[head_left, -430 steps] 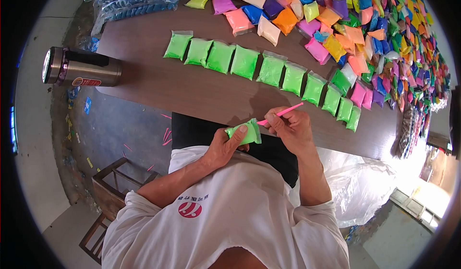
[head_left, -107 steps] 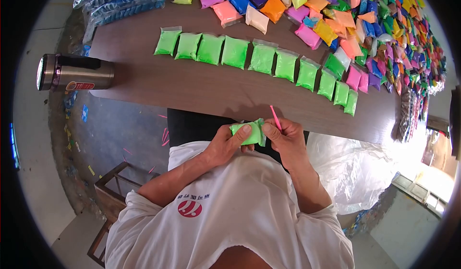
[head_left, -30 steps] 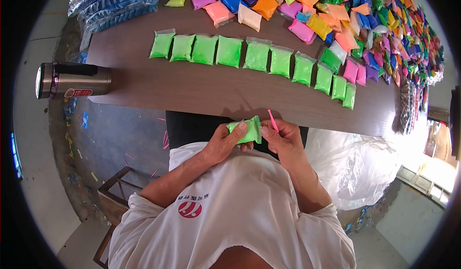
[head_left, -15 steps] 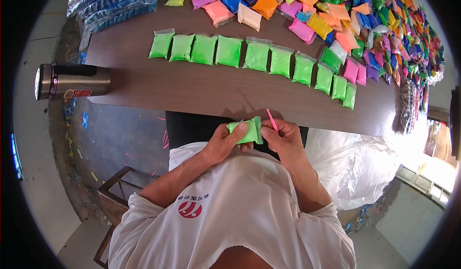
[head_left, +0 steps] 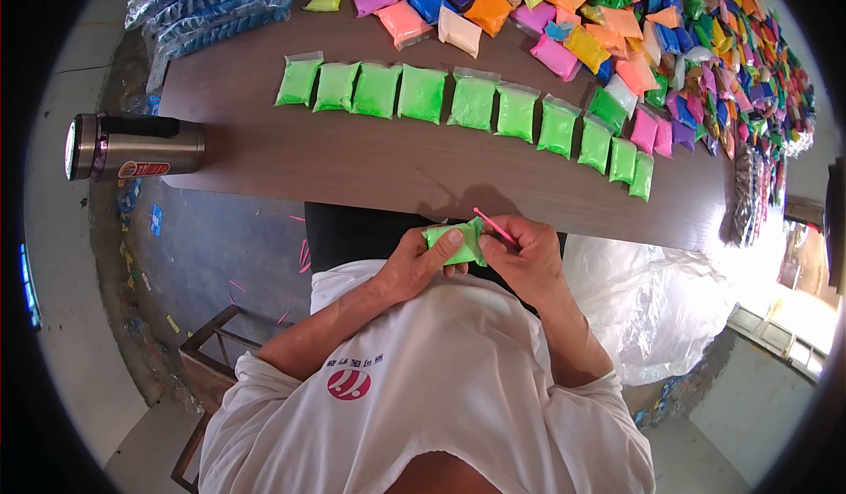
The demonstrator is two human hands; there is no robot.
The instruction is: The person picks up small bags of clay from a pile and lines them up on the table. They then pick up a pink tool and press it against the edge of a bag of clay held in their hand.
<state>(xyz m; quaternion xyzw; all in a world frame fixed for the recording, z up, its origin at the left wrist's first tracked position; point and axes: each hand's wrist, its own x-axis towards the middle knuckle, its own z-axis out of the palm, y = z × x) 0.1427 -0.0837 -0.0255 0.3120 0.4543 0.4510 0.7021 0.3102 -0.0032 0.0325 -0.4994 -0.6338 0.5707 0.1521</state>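
Note:
A small clear packet filled with bright green, soft-looking material (head_left: 456, 240) is held just off the table's near edge. My left hand (head_left: 418, 258) is closed on it, thumb pressed on top and fingers underneath. At the packet's right end is my right hand (head_left: 525, 252), fingers closed round a thin pink plastic stick (head_left: 495, 225) with a small knobbed tip. That stick slants up and left over the packet's end. Whether the right fingertips also pinch the wrapper is hard to make out. Beyond my hands, a row of similar green packets (head_left: 421, 94) lies across the table.
On the brown table (head_left: 291, 163), a large heap of coloured packets (head_left: 617, 22) fills the far right. A steel flask (head_left: 132, 148) lies at the left edge, below stacked plastic-wrapped blue items (head_left: 220, 14). Clear plastic sheeting (head_left: 643, 309) hangs at the right; a wooden stool (head_left: 211, 349) stands left.
The pink stick has tipped from nearly upright to slanting left over the packet's end. The packet has shifted slightly right, and its loose end looks more folded in.

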